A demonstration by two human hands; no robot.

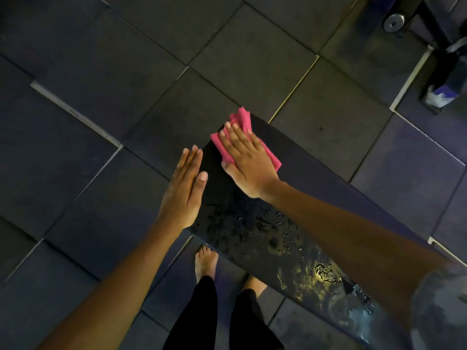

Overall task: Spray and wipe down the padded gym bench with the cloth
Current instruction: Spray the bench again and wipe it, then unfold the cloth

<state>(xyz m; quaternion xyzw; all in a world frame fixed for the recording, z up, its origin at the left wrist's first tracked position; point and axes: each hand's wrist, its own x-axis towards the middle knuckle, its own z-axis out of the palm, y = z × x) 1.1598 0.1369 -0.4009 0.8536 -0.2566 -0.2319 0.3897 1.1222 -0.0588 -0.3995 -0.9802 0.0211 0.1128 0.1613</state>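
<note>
A black padded bench [255, 231] runs diagonally from the lower right up to the middle of the head view, its surface wet with droplets and glare. A folded pink cloth [242, 120] lies on the bench's far end. My right hand [246, 160] presses flat on the cloth, fingers spread over it. My left hand [183, 188] is flat and holds nothing, fingers together, resting along the bench's left edge. No spray bottle is in sight.
Dark rubber floor tiles [101, 72] surround the bench. My bare feet [206, 258] and black trousers stand just left of the bench. Black gym equipment with a metal disc [393, 22] sits in the top right corner.
</note>
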